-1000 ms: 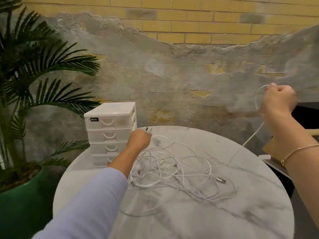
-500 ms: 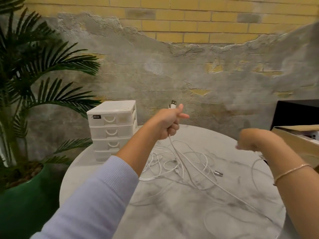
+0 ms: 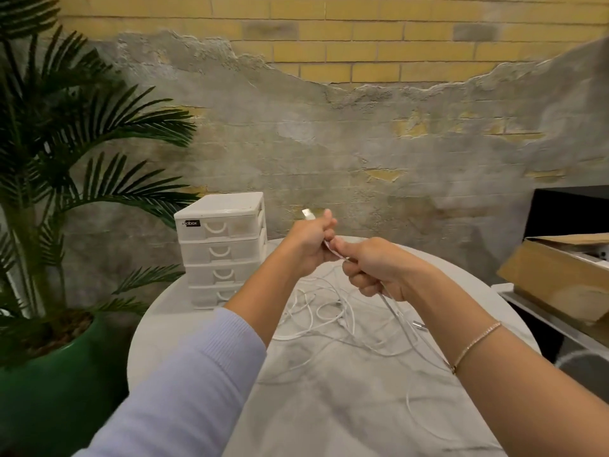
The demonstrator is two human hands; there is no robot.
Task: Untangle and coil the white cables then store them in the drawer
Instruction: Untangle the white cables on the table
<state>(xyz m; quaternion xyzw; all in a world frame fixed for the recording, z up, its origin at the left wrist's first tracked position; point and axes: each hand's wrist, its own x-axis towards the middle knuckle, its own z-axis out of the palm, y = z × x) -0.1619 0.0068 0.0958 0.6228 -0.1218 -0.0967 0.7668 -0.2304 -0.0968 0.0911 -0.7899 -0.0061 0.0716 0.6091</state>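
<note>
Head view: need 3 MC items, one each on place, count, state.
1. Where does the drawer unit stand?
A. table's far left edge
B. on the floor
C. inside the cardboard box

2. How many drawer fronts does it show?
A. two
B. four
C. six

3. What is the left hand doing?
A. lying flat on the table
B. gripping a white cable near its plug
C. pulling a drawer

Key: 1 A, it sits on the table beside the plant; 2 B, four stacked handles; 3 B, the plug sticks out above the fist.
</note>
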